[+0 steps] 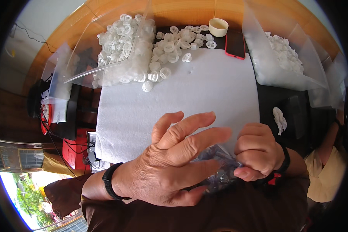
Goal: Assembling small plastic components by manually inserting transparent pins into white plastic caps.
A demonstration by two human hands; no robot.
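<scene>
My right hand [259, 151] is closed in a fist around the gathered edge of a clear plastic bag [225, 174]. Small shiny pieces seem to lie inside the bag, too blurred to name. Over the bag's left side reaches my left hand [166, 164], its fingers stretched and spread apart, hiding much of the bag. Whether its fingertips touch the plastic I cannot tell. Both hands are at the near edge of a white foam sheet [174, 104], close to my body. Several translucent white plastic fittings [168, 47] lie loose at the sheet's far side.
A tilted clear bin [83, 75] spills fittings at the far left; another clear bin [272, 79] holds more at the right. A cream cup [218, 28] and a red-edged phone [235, 45] sit at the back. Crumpled tissue [279, 120] lies right; another person's arm [328, 141] shows beyond.
</scene>
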